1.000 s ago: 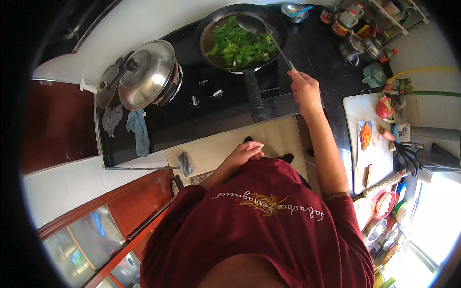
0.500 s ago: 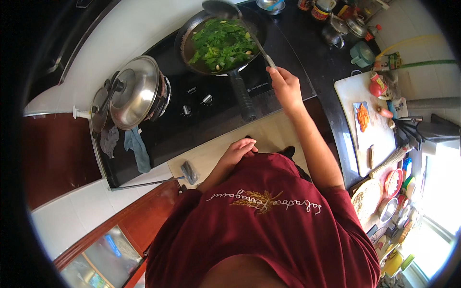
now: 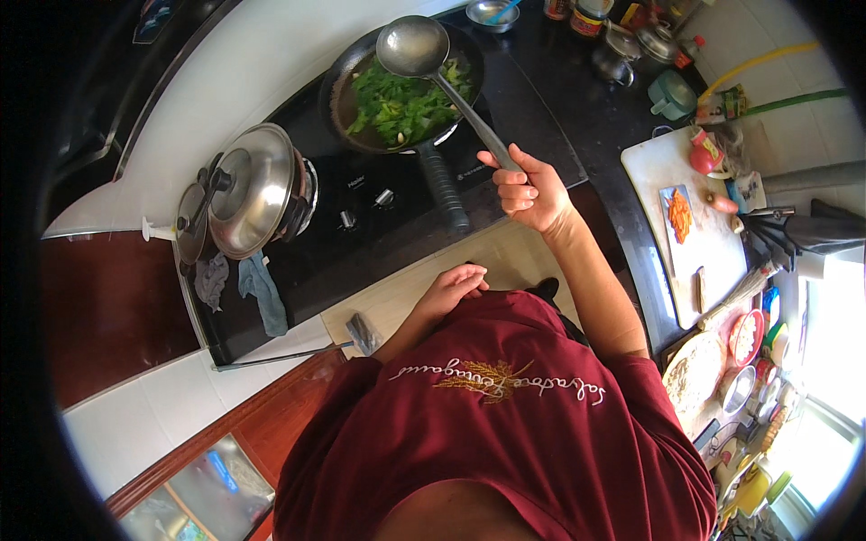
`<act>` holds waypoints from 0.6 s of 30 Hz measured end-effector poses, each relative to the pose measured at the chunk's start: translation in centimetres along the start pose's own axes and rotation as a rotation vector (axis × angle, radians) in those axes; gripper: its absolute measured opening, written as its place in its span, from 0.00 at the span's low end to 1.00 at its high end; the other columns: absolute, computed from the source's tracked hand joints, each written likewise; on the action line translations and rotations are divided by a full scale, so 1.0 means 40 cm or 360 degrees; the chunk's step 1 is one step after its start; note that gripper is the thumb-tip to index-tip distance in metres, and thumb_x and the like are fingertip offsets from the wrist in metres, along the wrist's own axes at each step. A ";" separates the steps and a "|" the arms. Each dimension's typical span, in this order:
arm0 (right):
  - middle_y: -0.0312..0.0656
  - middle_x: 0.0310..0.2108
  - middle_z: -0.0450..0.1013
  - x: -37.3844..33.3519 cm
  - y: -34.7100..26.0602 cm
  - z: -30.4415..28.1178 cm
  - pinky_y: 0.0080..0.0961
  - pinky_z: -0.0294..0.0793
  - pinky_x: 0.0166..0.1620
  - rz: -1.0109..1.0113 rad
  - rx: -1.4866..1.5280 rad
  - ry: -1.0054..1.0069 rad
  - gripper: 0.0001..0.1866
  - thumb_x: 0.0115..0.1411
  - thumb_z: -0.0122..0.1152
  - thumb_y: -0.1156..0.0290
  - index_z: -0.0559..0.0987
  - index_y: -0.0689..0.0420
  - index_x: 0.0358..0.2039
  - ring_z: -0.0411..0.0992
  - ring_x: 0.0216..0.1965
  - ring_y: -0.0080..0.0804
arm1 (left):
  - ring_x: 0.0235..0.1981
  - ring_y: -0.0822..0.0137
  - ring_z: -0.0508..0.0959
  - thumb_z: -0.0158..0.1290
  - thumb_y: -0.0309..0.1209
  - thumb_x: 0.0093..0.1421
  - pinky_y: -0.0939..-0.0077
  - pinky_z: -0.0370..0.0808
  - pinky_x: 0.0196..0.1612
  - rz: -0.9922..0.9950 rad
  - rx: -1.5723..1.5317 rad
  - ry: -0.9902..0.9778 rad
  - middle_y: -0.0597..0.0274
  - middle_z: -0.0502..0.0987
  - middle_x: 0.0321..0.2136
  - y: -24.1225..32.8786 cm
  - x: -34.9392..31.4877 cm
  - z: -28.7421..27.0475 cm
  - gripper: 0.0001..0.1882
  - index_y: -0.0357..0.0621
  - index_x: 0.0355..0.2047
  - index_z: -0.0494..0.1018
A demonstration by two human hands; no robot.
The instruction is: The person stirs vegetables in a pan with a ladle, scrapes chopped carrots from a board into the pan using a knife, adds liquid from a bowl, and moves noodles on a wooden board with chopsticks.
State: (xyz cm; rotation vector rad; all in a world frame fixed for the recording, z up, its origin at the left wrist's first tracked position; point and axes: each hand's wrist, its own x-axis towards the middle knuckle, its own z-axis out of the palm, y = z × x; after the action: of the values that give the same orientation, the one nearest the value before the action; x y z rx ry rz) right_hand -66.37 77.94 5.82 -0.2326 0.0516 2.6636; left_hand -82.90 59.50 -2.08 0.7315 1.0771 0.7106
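My right hand [image 3: 532,194] is wrapped round the handle of a long metal ladle [image 3: 413,47]. The ladle's round bowl faces up and hangs over the far part of a dark wok [image 3: 338,117] on the stove. Chopped leafy greens [image 3: 388,101] lie in liquid in the wok, with a few pale pieces among them; the bowl and handle cover part of them. The wok's black handle [image 3: 442,189] points toward me, untouched. My left hand [image 3: 458,287] rests in front of my waist, its fingers loosely bent and apart from the thumb, with nothing in it.
Left on the stove stands a pan with a domed steel lid [image 3: 253,194]; cloths [image 3: 262,293] hang below it. At right, a white cutting board [image 3: 645,167] carries sliced orange pieces [image 3: 678,216]. A small metal bowl [image 3: 492,16] and steel pots [image 3: 616,59] stand at the back.
My right hand has lowered slightly and turned the ladle, so its bowl now faces up and sits lower over the wok. My left hand has hardly moved.
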 end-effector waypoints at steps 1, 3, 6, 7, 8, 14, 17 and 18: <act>0.26 0.15 0.53 -0.006 -0.001 -0.002 0.09 0.48 0.13 0.0005 -0.0007 0.0001 0.23 0.65 0.35 0.57 0.66 0.64 0.48 0.47 0.11 0.11 | 0.35 0.73 0.72 0.45 0.38 0.62 0.80 0.68 0.40 -0.0010 -0.0006 -0.0006 0.61 0.74 0.35 0.000 0.003 0.006 0.17 0.40 0.46 0.66; 0.25 0.15 0.53 -0.020 -0.003 -0.007 0.09 0.47 0.13 0.0001 -0.0018 0.0005 0.23 0.65 0.35 0.56 0.67 0.63 0.48 0.47 0.11 0.11 | 0.35 0.73 0.72 0.45 0.38 0.62 0.80 0.68 0.40 0.0000 -0.0014 -0.0009 0.62 0.74 0.35 0.004 0.007 0.019 0.17 0.40 0.46 0.67; 0.24 0.14 0.50 -0.035 -0.009 0.001 0.10 0.43 0.12 -0.0120 -0.0420 0.0174 0.22 0.65 0.36 0.55 0.68 0.60 0.46 0.45 0.10 0.10 | 0.35 0.73 0.72 0.45 0.37 0.62 0.80 0.68 0.40 0.0025 0.0023 -0.0018 0.61 0.74 0.35 -0.001 0.030 0.033 0.17 0.40 0.46 0.66; 0.24 0.14 0.49 -0.040 0.003 0.036 0.11 0.41 0.13 -0.0231 -0.0770 0.0449 0.21 0.64 0.38 0.55 0.68 0.60 0.45 0.44 0.11 0.11 | 0.35 0.73 0.72 0.45 0.37 0.62 0.80 0.68 0.40 0.0026 0.0041 -0.0034 0.61 0.74 0.35 -0.008 0.033 0.039 0.17 0.40 0.47 0.66; 0.25 0.13 0.51 -0.050 0.032 0.096 0.12 0.42 0.14 -0.0414 -0.1181 0.0696 0.21 0.63 0.41 0.55 0.70 0.61 0.43 0.44 0.11 0.12 | 0.34 0.73 0.72 0.45 0.37 0.62 0.80 0.68 0.40 0.0003 -0.0011 0.0019 0.60 0.74 0.35 -0.016 0.025 0.046 0.17 0.39 0.47 0.66; 0.47 0.23 0.73 -0.075 0.012 0.074 0.36 0.70 0.31 -0.1287 -0.2973 0.1086 0.15 0.54 0.54 0.60 0.75 0.56 0.38 0.72 0.28 0.48 | 0.34 0.73 0.72 0.42 0.34 0.63 0.80 0.68 0.41 -0.0117 0.0112 -0.0010 0.60 0.73 0.36 0.019 0.042 0.105 0.15 0.41 0.47 0.66; 0.48 0.24 0.73 -0.113 0.003 0.039 0.32 0.70 0.32 -0.1300 -0.2751 0.1080 0.19 0.55 0.55 0.59 0.74 0.60 0.40 0.73 0.27 0.41 | 0.34 0.73 0.71 0.43 0.36 0.63 0.80 0.68 0.41 -0.0135 0.0143 -0.0053 0.60 0.73 0.36 0.028 0.065 0.145 0.17 0.39 0.47 0.66; 0.49 0.24 0.73 -0.132 -0.005 0.020 0.33 0.70 0.31 -0.1419 -0.2609 0.1112 0.19 0.54 0.56 0.59 0.74 0.60 0.41 0.73 0.27 0.41 | 0.33 0.73 0.71 0.43 0.37 0.63 0.80 0.67 0.40 -0.0141 0.0152 -0.0071 0.59 0.73 0.36 0.030 0.076 0.160 0.17 0.39 0.48 0.66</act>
State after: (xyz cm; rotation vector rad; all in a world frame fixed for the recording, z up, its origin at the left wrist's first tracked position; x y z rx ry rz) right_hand -61.77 75.81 7.51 -1.2453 -1.5566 1.0690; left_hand -76.14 61.51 -0.77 0.7729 1.1017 0.5683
